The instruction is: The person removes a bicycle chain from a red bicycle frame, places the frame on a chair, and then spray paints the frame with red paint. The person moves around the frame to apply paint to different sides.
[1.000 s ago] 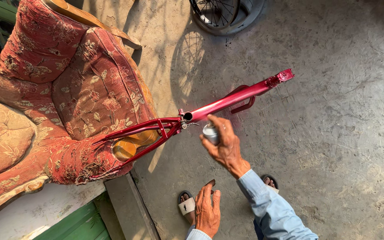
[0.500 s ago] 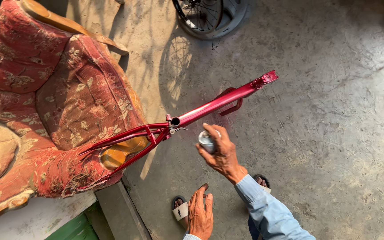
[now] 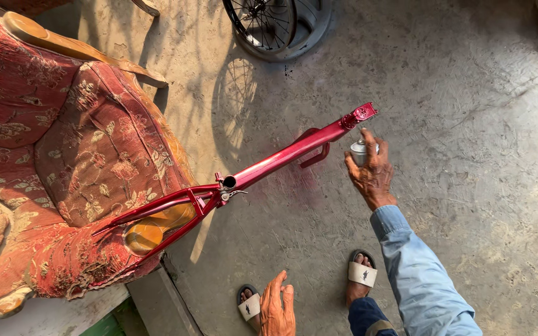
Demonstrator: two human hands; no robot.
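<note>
Head view: you look straight down at a concrete floor (image 3: 468, 205), and everything below runs from your left to your right.
Armchair: a worn red patterned armchair (image 3: 63, 162) with a wooden arm fills the left side and props up the rear end of the frame.
Frame: the red bicycle frame (image 3: 281, 158) lies slanted, its rear stays resting on the chair cushion and its long tube reaching up and right, ending just beside your right hand.
Paint so far: the tubes you can see are glossy red along their whole length, so the coat looks mostly laid; a faint red haze marks the floor under the tube.
Paint left: the far tip beside the can seems to be the part now in hand; you cannot tell how the underside looks.
Wheel: a spoked bicycle wheel (image 3: 263, 22) stands at the top edge, well apart from the frame, its shadow falling on the floor.
Left hand: your left hand (image 3: 278, 308) hangs low by the bottom edge, fingers loosely spread and holding nothing, just beside your left sandal (image 3: 250, 305).
Right hand: your right hand (image 3: 373, 174) holds a small silver spray can (image 3: 359, 149), fingers wrapped around it and the forefinger lying over the top.
Sleeve: a light blue sleeve (image 3: 418, 274) covers your right arm.
Right foot: your right sandal (image 3: 362, 270) stands under that arm.
</note>
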